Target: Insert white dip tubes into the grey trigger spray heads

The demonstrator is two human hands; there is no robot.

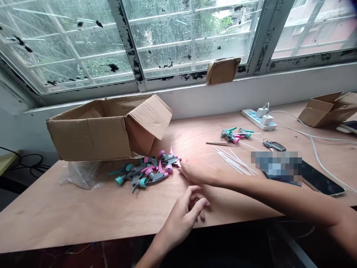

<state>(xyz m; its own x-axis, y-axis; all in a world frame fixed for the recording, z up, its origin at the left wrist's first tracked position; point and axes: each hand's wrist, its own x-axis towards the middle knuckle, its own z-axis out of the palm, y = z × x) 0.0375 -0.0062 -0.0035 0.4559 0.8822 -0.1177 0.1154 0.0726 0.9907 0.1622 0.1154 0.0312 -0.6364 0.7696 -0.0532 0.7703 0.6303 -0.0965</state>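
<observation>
A pile of trigger spray heads (150, 172), grey with pink or teal collars and levers, lies on the table left of centre. My right hand (195, 172) reaches across to the pile's right edge. Its fingers are closed at the nozzle of a pink and grey trigger spray head (170, 159); the fingertips are partly hidden. Nearer the table's front edge, my left hand (187, 210) rests loosely curled, thumb apart from the fingers, with nothing in it. Several thin white tubes (232, 160) lie right of my right hand, before a smaller group of spray heads (234, 136).
An open cardboard box (89, 137) stands behind the pile, with a clear plastic bag (85, 175) below its front. Tweezers (221, 143), keys (275, 145), a phone (320, 178) and a power strip (258, 119) with cables lie rightward. Another box (318, 111) stands far right.
</observation>
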